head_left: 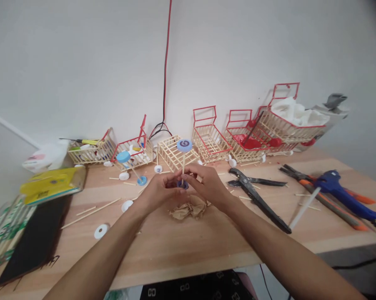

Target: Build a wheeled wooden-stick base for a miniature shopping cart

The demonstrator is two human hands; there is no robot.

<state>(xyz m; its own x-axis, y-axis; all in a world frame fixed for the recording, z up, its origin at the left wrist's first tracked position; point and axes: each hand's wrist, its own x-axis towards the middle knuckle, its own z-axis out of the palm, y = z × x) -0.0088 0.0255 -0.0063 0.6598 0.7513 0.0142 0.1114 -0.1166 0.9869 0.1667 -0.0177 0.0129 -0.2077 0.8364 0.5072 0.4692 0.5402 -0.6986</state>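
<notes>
As the axle [183, 164] stood upright above the table [181, 246], left hand [158, 192] and right hand [206, 185] both pinched its lower cap [182, 184]. Judged: press squarely, keeping the stick vertical. Thin wooden stick, round blue plastic caps; crumpled paper [189, 209] beneath, stick-built carts [208, 139] behind.

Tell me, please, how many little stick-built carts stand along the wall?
6: far-left cart, red-edged cart, plain cart behind the hands, red-framed cart, cart with red paint, tissue-filled cart. More may hide behind.
</notes>
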